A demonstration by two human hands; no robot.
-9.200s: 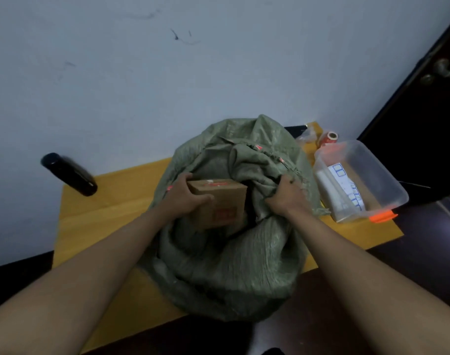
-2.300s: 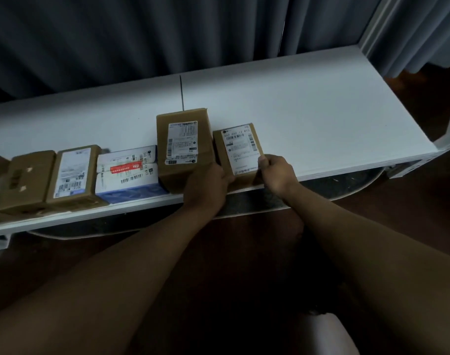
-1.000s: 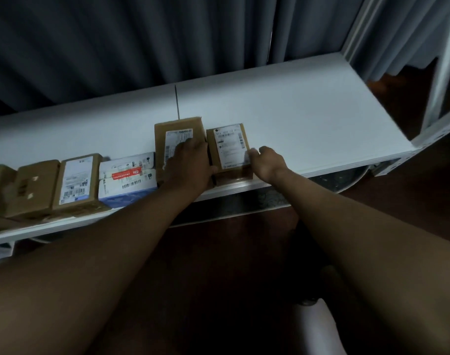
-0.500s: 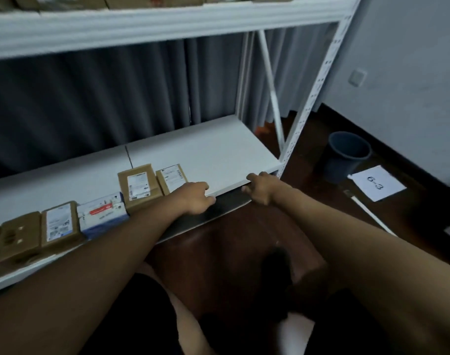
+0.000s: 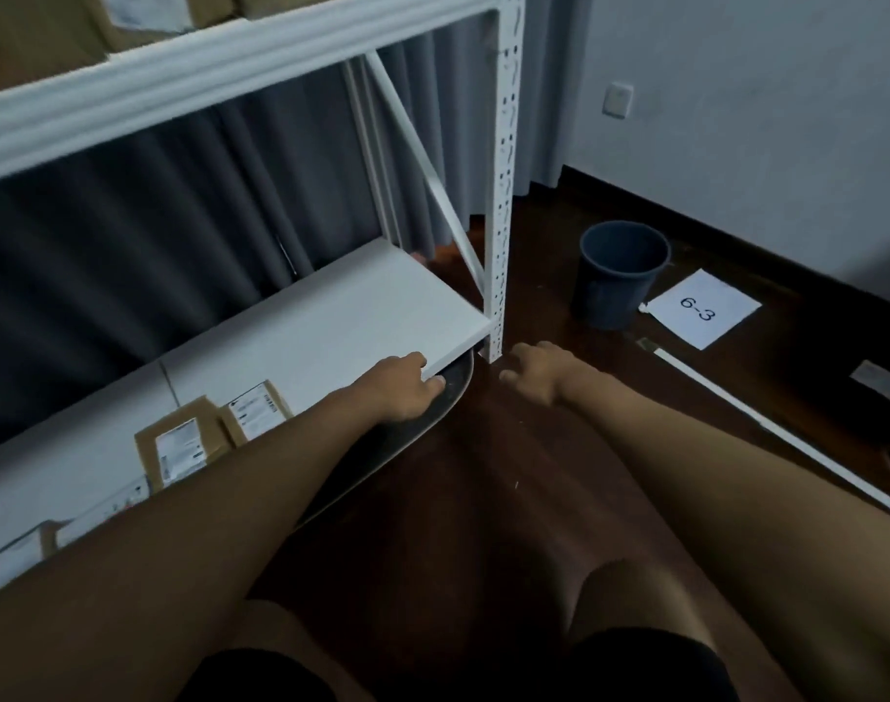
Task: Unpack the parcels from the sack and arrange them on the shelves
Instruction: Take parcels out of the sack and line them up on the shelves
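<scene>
- At the far left, a row of brown cardboard parcels with white labels (image 5: 182, 448) lies flat along the front edge of the white lower shelf board (image 5: 362, 306). The row's long axis follows that edge, and the labels face upward. The two parcels nearest my forearm sit touching side by side, their short ends toward me.
- More brown parcels on the upper shelf (image 5: 144, 15) show at the top left, blurred; I cannot tell how they point.
- My left hand (image 5: 400, 387) rests on the shelf's front lip to the right of the parcels, its fingers bent lightly over the edge, holding no parcel. That grip is loose, not clenched.
- A dark curved board under the shelf (image 5: 407, 438) pokes out just below that hand.
- My right hand (image 5: 534, 380) hangs over the dark wooden floor (image 5: 483, 499) near the white perforated shelf post (image 5: 503, 169), fingers relaxed and empty.
- Farther right stand a dark blue plastic bucket (image 5: 620, 271) and a white paper sheet marked 6-3 (image 5: 701, 309).
- I judge a placement finished, with neither hand carrying anything. The sack is out of view, so the next move calls for turning back to it, lifting another parcel, and setting it on the bare stretch of shelf right of the row.
</scene>
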